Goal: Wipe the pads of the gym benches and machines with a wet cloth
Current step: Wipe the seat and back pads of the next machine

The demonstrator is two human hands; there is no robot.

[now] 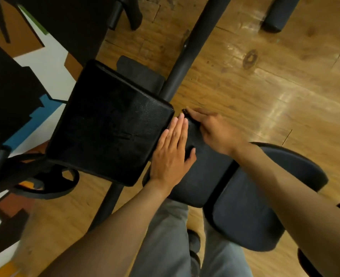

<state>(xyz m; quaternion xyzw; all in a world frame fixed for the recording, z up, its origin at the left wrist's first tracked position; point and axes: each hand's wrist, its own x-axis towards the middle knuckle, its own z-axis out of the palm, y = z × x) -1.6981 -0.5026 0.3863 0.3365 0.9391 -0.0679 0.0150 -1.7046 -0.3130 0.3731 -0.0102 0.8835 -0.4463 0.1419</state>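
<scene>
In view I count three pads [113, 120], two of my hands [171, 156], and one weight plate [51, 182].

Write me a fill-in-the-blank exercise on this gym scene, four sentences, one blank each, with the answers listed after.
1. The left hand lies flat with its fingers ____ at the edge of the glossy black square pad.
2. The right hand rests on the matte dark grey ____ pad beside it.
3. The floor under the machine is made of ____ planks.
4. The person wears ____ trousers.

Missing words: straight; rounded; wooden; grey
</scene>
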